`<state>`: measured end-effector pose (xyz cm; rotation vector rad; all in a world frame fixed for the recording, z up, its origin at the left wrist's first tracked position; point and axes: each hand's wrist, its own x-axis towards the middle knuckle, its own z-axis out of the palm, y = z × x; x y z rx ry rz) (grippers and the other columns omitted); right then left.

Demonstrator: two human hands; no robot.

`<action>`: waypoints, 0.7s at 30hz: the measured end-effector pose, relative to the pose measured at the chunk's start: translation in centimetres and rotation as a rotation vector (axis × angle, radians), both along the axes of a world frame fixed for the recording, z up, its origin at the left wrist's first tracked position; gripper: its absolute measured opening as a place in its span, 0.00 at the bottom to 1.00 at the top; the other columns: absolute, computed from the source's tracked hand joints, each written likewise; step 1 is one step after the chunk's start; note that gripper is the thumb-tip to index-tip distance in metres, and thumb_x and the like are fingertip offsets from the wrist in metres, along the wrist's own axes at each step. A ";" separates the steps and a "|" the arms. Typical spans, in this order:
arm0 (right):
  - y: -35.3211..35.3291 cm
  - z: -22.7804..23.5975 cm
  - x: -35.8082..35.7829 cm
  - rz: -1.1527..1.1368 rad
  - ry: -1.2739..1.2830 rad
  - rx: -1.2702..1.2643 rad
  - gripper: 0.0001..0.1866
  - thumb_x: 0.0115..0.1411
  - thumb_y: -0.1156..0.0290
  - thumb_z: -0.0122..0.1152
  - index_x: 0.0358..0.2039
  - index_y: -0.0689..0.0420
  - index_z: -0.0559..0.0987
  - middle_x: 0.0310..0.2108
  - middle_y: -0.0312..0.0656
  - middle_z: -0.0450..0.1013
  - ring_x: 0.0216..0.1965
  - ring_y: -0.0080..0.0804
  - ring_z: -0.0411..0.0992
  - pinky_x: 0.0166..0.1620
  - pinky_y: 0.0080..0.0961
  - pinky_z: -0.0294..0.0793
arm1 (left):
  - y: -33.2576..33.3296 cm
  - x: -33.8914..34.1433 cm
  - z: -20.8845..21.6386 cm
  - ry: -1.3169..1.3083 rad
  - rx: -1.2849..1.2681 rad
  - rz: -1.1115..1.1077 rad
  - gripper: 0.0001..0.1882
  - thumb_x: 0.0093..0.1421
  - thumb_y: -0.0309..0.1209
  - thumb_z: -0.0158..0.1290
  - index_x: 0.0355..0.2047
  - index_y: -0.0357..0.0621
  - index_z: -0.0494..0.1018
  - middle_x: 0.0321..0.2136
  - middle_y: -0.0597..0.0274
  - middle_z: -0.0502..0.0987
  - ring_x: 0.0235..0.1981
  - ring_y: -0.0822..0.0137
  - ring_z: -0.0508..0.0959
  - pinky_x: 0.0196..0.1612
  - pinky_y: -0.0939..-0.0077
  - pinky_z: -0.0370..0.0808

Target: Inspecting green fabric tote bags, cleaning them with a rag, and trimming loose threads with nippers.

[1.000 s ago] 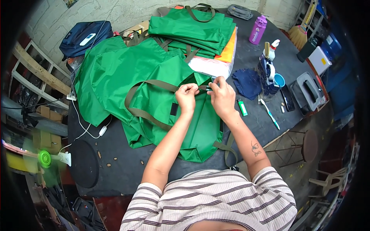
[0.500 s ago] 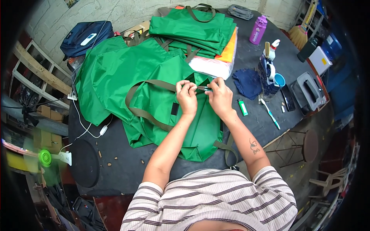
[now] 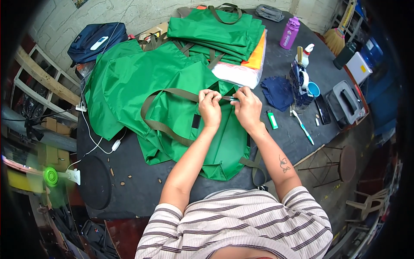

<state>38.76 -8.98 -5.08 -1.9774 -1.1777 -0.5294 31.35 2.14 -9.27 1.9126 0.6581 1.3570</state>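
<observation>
A green fabric bag (image 3: 181, 123) with an olive webbing strap (image 3: 148, 113) and a small black patch (image 3: 196, 121) lies spread in front of me. My left hand (image 3: 210, 105) pinches the bag's edge near the strap's end; any thread there is too fine to see. Closed around a pair of small thread snips (image 3: 228, 98), my right hand (image 3: 248, 108) is just right of the left one. The metal blades point left toward the left fingertips, while most of the handle is hidden in the right fingers.
Folded green bags (image 3: 211, 34) are stacked at the back. To the right are a purple bottle (image 3: 289, 33), a navy cloth (image 3: 277, 93), a green lighter (image 3: 272, 119), a toothbrush (image 3: 303, 127) and a grey case (image 3: 345, 103). A white cable (image 3: 95, 146) and a green fan (image 3: 51, 176) are at left.
Almost nothing differs. Both hands have shifted very slightly to the right, keeping the same grip on the bag's edge and the snips.
</observation>
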 end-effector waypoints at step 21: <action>-0.1 3.2 3.1 -0.085 0.093 0.126 0.12 0.42 0.76 0.67 0.30 0.57 0.76 0.33 0.40 0.70 0.32 0.44 0.73 0.35 0.38 0.71 | 1.5 0.7 2.5 -0.280 -0.258 -0.042 0.04 0.58 0.19 0.48 0.33 0.35 0.72 0.39 0.59 0.67 0.27 0.72 0.77 0.26 0.81 0.77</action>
